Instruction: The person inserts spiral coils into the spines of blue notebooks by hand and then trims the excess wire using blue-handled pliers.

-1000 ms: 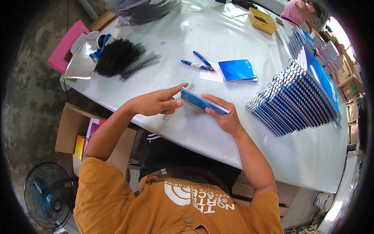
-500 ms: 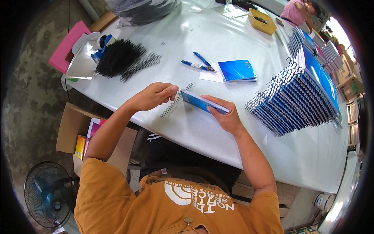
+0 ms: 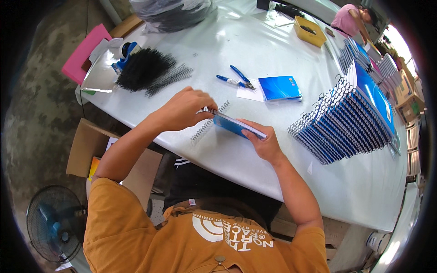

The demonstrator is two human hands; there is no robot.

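Note:
A small blue notebook (image 3: 236, 126) stands on edge on the white table (image 3: 255, 173), with my right hand (image 3: 263, 142) gripping its near end. My left hand (image 3: 185, 109) is closed on a metal spiral coil (image 3: 207, 123) that runs along the notebook's left edge and lies partly on the table. The coil's upper end pokes out beyond my left fingers.
A heap of black coils (image 3: 143, 69) and loose silver coils (image 3: 169, 80) lie at the far left. Blue pliers (image 3: 236, 81) and a flat blue notebook (image 3: 279, 88) sit ahead. A long row of bound blue notebooks (image 3: 348, 120) fills the right. A yellow tray (image 3: 308, 30) and another person (image 3: 349, 18) are at the far end. A cardboard box (image 3: 86, 148) and a fan (image 3: 54, 223) stand on the floor.
My left hand has drawn back from on top of the notebook to its left edge and closed on the coil. The right hand has kept its hold on the notebook.

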